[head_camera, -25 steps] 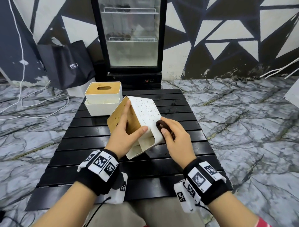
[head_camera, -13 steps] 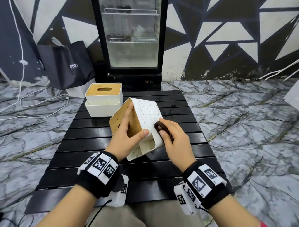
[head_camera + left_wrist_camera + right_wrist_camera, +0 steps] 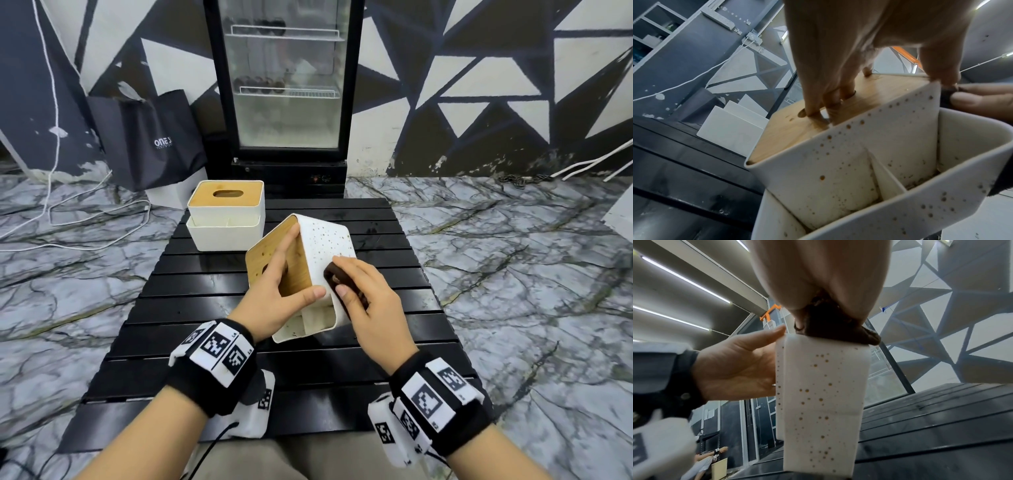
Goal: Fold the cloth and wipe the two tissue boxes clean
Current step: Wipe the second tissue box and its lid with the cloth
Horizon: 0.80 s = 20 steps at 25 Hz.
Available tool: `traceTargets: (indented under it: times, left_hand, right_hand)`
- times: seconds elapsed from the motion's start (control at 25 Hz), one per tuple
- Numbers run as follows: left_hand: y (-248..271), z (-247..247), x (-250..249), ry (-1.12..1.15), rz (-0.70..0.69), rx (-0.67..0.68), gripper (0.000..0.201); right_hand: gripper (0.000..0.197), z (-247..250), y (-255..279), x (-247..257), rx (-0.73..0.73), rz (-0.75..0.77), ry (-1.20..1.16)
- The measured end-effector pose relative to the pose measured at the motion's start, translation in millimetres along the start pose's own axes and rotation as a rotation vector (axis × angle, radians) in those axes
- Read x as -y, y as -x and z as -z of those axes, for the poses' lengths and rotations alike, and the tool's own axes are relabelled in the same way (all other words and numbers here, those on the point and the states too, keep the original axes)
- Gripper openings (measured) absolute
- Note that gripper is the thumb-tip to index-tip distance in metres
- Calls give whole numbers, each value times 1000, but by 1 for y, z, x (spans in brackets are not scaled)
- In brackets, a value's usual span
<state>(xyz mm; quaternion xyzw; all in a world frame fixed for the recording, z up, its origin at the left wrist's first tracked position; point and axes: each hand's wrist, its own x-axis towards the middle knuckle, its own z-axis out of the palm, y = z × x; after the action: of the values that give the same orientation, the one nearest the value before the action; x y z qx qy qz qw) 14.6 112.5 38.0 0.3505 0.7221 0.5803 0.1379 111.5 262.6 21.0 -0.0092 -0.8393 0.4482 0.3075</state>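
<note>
A white tissue box point(image 3: 329, 243) with a wooden lid and brown speckles stands tilted on the black slatted table point(image 3: 205, 284). My left hand point(image 3: 274, 294) grips it, fingers hooked into the lid's slot point(image 3: 818, 113) and thumb on the speckled side. My right hand point(image 3: 370, 301) presses a folded dark brown cloth point(image 3: 337, 279) against that speckled side point(image 3: 822, 394), near its upper edge point(image 3: 836, 332). The box's open divided compartment point(image 3: 890, 178) faces me and is dirty inside. A second white tissue box point(image 3: 226, 216) with a wooden lid sits upright at the table's far left.
A glass-door fridge point(image 3: 284, 85) stands behind the table, with a black paper bag point(image 3: 150, 140) to its left. White cables point(image 3: 51, 212) trail over the marble floor on the left. The near half of the table shows bare slats.
My right hand with the cloth has slid a little up the speckled side of the box. The left hand keeps the same grip, and the box stays tilted.
</note>
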Motion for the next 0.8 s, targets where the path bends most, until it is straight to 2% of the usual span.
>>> traceTargets:
  times: [0.2, 0.36, 0.6, 0.8]
  left_hand:
    - [-3, -1, -1, -1, -8, 51, 95]
    - [-2, -1, -1, 5, -5, 32, 95]
    - [1, -5, -3, -23, -20, 41, 92]
    - [3, -1, -3, 0, -9, 18, 92]
  right_hand:
    - [36, 2, -10, 6, 69, 47, -6]
    - [38, 4, -11, -2, 41, -23, -4]
    - [37, -3, -16, 10, 33, 45, -36]
    - [37, -4, -15, 7, 30, 10, -47]
